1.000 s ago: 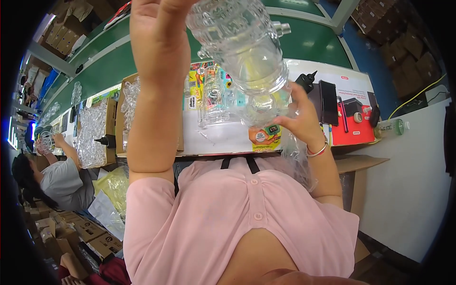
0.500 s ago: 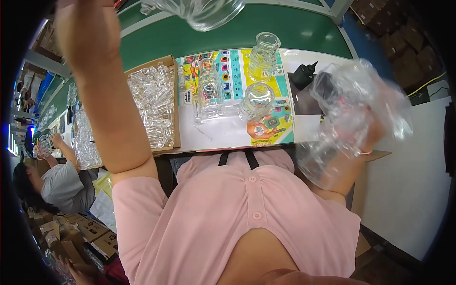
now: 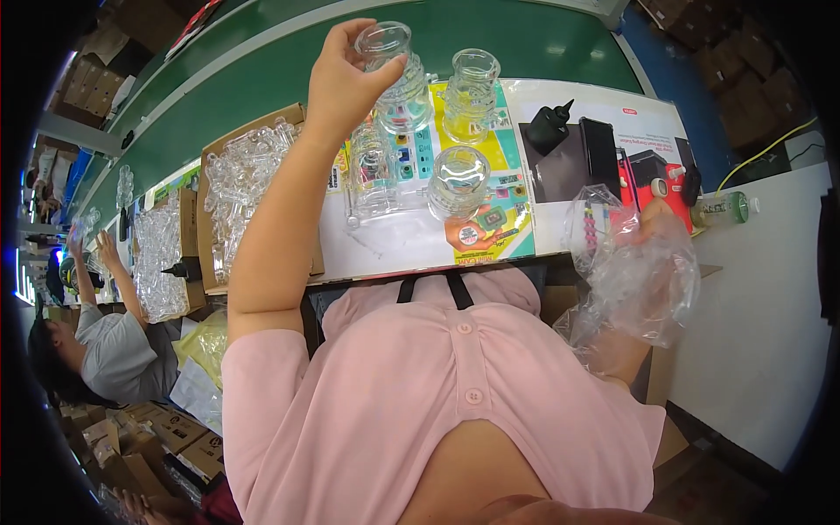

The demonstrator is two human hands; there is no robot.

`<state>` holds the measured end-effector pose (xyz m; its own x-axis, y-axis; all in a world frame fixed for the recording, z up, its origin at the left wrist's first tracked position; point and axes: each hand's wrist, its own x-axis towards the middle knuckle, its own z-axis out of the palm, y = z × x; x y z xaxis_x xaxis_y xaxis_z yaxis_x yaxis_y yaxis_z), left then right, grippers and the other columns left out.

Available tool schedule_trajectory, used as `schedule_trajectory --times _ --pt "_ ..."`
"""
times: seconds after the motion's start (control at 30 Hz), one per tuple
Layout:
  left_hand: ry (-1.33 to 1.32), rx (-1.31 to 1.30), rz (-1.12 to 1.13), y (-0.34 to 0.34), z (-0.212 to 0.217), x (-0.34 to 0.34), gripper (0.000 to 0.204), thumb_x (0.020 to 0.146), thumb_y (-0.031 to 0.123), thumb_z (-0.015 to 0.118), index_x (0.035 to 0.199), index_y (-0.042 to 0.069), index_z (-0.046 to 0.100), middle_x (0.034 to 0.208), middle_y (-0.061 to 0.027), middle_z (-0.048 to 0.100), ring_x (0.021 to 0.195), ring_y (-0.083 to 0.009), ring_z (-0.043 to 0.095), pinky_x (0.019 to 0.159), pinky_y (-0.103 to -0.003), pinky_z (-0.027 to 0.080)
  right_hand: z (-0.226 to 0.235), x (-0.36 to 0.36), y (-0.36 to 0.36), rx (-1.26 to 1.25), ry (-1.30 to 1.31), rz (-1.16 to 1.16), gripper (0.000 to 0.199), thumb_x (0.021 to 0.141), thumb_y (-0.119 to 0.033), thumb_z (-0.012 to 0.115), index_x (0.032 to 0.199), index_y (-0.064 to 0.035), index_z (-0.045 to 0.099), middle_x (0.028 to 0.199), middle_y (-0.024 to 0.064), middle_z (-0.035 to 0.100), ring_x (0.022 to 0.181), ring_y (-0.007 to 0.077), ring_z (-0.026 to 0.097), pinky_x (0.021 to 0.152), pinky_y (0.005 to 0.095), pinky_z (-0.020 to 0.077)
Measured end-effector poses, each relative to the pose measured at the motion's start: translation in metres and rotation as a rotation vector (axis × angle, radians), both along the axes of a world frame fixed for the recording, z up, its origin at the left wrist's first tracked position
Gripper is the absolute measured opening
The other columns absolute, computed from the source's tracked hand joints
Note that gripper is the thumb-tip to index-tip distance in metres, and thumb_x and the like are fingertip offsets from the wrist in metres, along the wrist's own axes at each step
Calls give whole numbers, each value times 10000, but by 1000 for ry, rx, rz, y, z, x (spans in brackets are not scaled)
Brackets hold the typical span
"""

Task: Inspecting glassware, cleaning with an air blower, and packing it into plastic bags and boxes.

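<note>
My left hand (image 3: 344, 83) is closed around the upper part of a clear, ridged glass vessel (image 3: 405, 103), thumb near its round rim, at the far side of the printed sheet. Two similar clear glass vessels, one behind (image 3: 472, 96) and one nearer (image 3: 458, 185), stand to its right. A clear glass piece (image 3: 374, 179) lies on the sheet beside my left forearm. On the right, my right hand (image 3: 660, 224) grips a crumpled clear plastic bag (image 3: 634, 284), which hangs over my forearm and partly hides the fingers.
An open cardboard box (image 3: 317, 254) of clear glass pieces stands left, with another filled box (image 3: 191, 236) beyond it. A black nozzle bottle (image 3: 549, 129), a dark phone (image 3: 599, 153) and a greenish bottle (image 3: 724, 208) are at right. A co-worker (image 3: 122, 354) works at far left.
My left hand has come from the upper left to the glass vessel, which now stands further down among the others. My right hand and the plastic bag have moved down and left.
</note>
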<state>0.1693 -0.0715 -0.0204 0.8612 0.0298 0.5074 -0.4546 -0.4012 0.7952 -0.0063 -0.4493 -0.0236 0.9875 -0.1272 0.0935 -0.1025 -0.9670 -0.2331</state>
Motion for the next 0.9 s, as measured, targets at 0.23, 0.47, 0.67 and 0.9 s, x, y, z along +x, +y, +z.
schedule_trajectory --times 0.23,0.47,0.67,0.9 --pt "153 126 -17 -5 -23 -8 518 694 169 710 1129 33 464 1056 -90 553 965 -166 544 819 -275 443 13 -3 31 1328 -443 146 153 689 -53 552 793 59 536 794 85 567 641 120 496 580 223 391" --pt "-147 185 32 -1 4 -25 597 686 281 718 1171 36 471 1177 -139 503 1106 -237 481 933 -339 371 57 -16 58 842 -597 383 112 594 -59 542 651 17 485 718 85 491 623 159 463 584 228 362" --pt "-111 48 -935 -49 67 -154 1026 594 244 793 1386 78 163 1293 -180 385 1207 -353 358 979 -405 307 68 0 124 813 -533 1413 191 605 -139 627 568 -54 460 646 79 488 479 183 443 431 280 344" --pt "461 26 -985 -15 38 -201 1009 641 99 725 1403 122 64 1201 -174 484 1021 -313 541 789 -372 462 54 -1 211 977 -639 1755 215 689 -200 630 630 -40 499 753 116 524 567 184 492 481 284 381"
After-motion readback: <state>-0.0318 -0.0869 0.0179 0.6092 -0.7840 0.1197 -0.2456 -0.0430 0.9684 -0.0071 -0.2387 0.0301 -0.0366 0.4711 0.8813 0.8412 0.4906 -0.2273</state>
